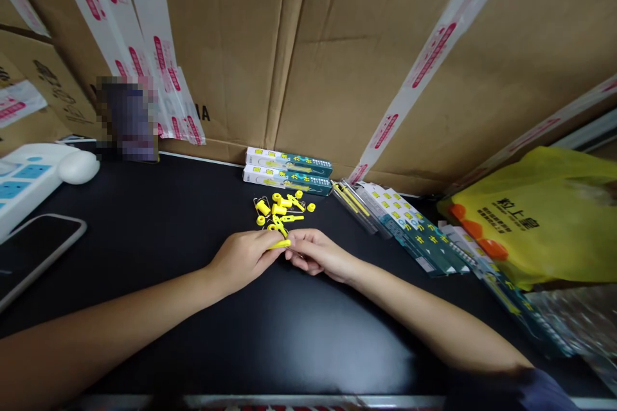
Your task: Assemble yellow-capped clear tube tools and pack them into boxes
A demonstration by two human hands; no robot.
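Observation:
Over the black table my left hand [244, 259] is closed on a small yellow plastic piece [279, 244] that sticks out past its fingertips. My right hand [322, 254] meets it fingertip to fingertip, its thumb and forefinger pinched at the end of that piece. Whatever sits between the right fingertips is too small to make out. Just beyond both hands lies a loose pile of yellow plastic parts [278, 210], some round like caps, others long and thin. Thin metal wire hooks and a spring lie among them.
Two slim printed boxes [289, 178] lie behind the pile. To the right are clear tubes with yellow strips [354, 204], flat printed cartons [417, 231] and a yellow plastic bag [540, 218]. A power strip [29, 183] and a phone [38, 257] are at left. Cardboard [231, 45] walls the back.

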